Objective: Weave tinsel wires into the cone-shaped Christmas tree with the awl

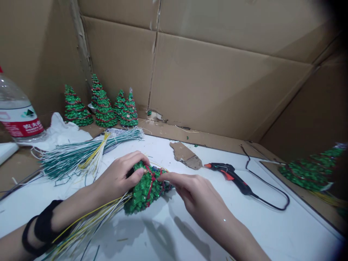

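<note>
A small green model Christmas tree (149,187) with red garland lies tilted over the white table, its tip toward the right. My left hand (130,170) is closed around its upper side and base, thumb on the green branches. From the base end, a bundle of thin yellow, white and green wires (95,221) trails down to the lower left. My right hand (195,192) is at the tip side, index finger touching the red garland. Its other fingers are curled, and a small shiny bit shows by the fingertip; what it pinches is hidden.
A glue gun (231,175) with a black cord lies right of my hands, its nozzle by a cardboard scrap (186,156). Wire bundles (89,152) lie left. Several finished-looking trees (104,110) stand behind, near a water bottle (20,112). Another tree (310,168) lies far right. Cardboard walls (217,79) enclose the table.
</note>
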A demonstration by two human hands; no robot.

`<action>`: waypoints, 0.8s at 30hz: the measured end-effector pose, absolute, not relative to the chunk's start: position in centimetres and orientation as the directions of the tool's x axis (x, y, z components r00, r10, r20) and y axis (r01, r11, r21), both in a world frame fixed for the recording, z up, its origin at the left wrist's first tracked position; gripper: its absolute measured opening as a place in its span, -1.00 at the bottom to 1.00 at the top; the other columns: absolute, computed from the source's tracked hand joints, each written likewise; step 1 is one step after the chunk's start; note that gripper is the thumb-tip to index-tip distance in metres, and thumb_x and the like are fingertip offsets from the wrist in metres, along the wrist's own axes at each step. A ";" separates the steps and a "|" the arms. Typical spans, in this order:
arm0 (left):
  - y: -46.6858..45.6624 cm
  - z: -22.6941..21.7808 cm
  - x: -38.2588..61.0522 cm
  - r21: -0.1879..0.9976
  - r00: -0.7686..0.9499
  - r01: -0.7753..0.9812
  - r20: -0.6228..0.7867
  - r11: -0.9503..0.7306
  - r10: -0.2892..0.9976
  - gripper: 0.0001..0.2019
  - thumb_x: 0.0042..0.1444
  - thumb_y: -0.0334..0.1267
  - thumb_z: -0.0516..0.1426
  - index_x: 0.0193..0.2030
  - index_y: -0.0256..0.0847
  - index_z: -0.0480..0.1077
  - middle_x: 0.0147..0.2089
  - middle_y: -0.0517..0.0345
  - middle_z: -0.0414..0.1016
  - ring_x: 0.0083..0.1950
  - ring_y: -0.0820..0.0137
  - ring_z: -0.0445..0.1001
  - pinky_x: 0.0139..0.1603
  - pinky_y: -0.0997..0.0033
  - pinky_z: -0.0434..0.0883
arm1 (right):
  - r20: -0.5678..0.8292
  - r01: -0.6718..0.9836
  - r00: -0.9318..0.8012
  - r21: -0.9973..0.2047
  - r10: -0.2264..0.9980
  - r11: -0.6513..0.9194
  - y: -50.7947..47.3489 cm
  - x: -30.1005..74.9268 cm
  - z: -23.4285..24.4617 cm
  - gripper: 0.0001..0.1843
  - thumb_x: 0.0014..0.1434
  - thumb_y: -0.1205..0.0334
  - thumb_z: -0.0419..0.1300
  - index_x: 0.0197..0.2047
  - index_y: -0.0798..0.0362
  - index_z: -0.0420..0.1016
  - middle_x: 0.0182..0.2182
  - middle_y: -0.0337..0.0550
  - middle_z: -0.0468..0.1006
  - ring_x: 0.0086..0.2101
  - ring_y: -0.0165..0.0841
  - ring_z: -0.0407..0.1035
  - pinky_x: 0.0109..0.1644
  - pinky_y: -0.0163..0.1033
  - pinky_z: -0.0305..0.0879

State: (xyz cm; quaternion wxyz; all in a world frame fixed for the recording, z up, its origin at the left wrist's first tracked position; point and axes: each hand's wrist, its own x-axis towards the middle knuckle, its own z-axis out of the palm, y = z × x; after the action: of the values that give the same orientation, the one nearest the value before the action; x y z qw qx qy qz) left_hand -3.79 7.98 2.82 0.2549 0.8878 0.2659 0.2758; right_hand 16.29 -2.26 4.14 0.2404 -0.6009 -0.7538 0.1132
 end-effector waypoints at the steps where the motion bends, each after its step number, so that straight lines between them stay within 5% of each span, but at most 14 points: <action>1: 8.0 2.8 -3.8 0.602 0.708 0.331 0.351 -0.727 0.613 -0.69 0.19 -0.06 -0.13 -0.22 -0.19 0.32 -0.23 0.11 0.41 -0.19 0.30 0.36 -0.17 0.32 0.30 | 0.218 0.860 -0.157 -0.449 0.963 0.241 -2.3 16.3 4.2 -0.41 0.05 0.59 -0.02 -0.04 -0.21 0.52 -0.31 -0.22 0.63 -0.33 -0.30 0.51 -0.25 -0.25 0.35; 7: 8.0 2.8 -3.8 0.614 0.698 0.341 0.342 -0.712 0.629 -0.67 0.21 -0.03 -0.14 -0.21 -0.20 0.31 -0.23 0.11 0.40 -0.18 0.29 0.36 -0.15 0.31 0.29 | 0.241 0.920 -0.149 -0.323 0.959 0.224 -2.5 15.8 3.9 -0.25 -0.09 0.67 -0.03 0.00 -0.29 0.47 -0.31 -0.25 0.62 -0.41 -0.35 0.47 -0.40 -0.34 0.23; 13: 8.1 2.7 -3.8 0.611 0.691 0.349 0.344 -0.710 0.636 -0.66 0.21 -0.03 -0.14 -0.20 -0.20 0.31 -0.22 0.12 0.40 -0.16 0.30 0.36 -0.13 0.31 0.28 | 0.400 0.961 -0.168 -0.136 0.901 0.240 -2.6 15.8 3.4 -0.27 -0.16 0.66 -0.10 -0.07 -0.18 0.51 -0.53 -0.25 0.45 -0.62 -0.44 0.20 -0.57 -0.38 -0.08; 16: 8.1 2.7 -3.8 0.602 0.695 0.344 0.353 -0.720 0.627 -0.67 0.21 -0.03 -0.12 -0.20 -0.20 0.32 -0.21 0.12 0.40 -0.16 0.29 0.35 -0.14 0.31 0.28 | 0.450 0.944 -0.103 -0.236 0.887 0.229 -2.3 16.5 3.7 -0.40 -0.09 0.64 -0.13 -0.20 -0.08 0.53 -0.53 -0.23 0.39 -0.57 -0.43 0.19 -0.49 -0.37 0.00; 20: 8.1 2.6 -3.9 0.610 0.692 0.345 0.348 -0.713 0.633 -0.67 0.21 -0.04 -0.14 -0.22 -0.20 0.31 -0.23 0.13 0.40 -0.18 0.31 0.35 -0.14 0.32 0.28 | 0.245 0.829 -0.207 -0.470 0.947 0.302 -2.1 17.0 4.4 -0.43 -0.03 0.64 -0.10 -0.17 -0.10 0.51 -0.51 -0.30 0.42 -0.51 -0.47 0.21 -0.41 -0.41 0.05; 24: 8.1 2.6 -3.8 0.610 0.697 0.342 0.345 -0.715 0.628 -0.68 0.21 -0.05 -0.13 -0.22 -0.20 0.31 -0.23 0.14 0.38 -0.18 0.32 0.34 -0.14 0.33 0.27 | 0.130 0.824 -0.230 -0.502 0.965 0.263 -2.2 16.8 4.7 -0.52 0.02 0.63 -0.07 -0.21 -0.05 0.48 -0.52 -0.33 0.41 -0.53 -0.49 0.14 -0.42 -0.41 0.00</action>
State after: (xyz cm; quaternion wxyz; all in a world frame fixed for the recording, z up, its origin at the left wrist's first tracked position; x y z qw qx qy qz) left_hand -3.77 8.12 2.60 0.2593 0.8840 0.2742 0.2758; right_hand 16.81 -2.17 4.71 0.2115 -0.5835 -0.7662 0.1666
